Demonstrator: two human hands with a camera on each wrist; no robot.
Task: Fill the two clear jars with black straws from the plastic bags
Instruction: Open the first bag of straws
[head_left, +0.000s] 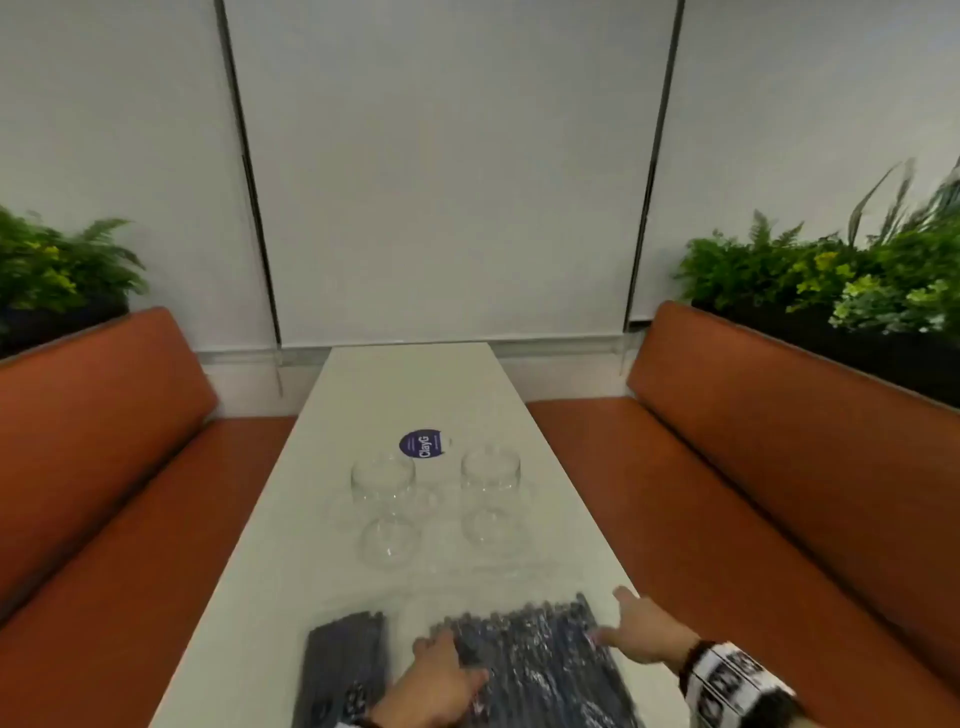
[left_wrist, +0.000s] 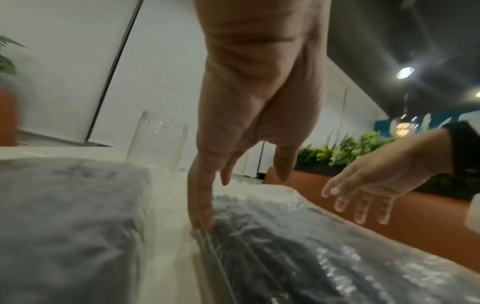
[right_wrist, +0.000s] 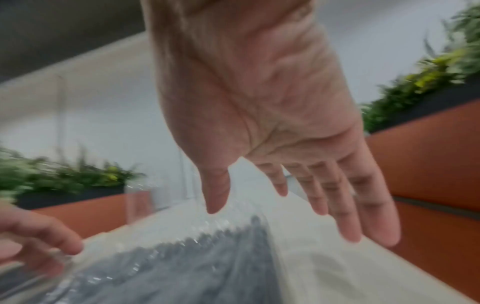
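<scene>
The wide bag of black straws (head_left: 540, 660) lies flat at the table's (head_left: 405, 384) near end, still sealed as far as I can tell, its long axis and straw ends pointing at both empty jars (head_left: 383, 478) beyond. A narrower bag (head_left: 345, 660) lies just left. The left hand (head_left: 441, 680) presses relaxed fingers on its edge; the right hand (head_left: 641, 631) hovers spread, grasping nothing.
</scene>
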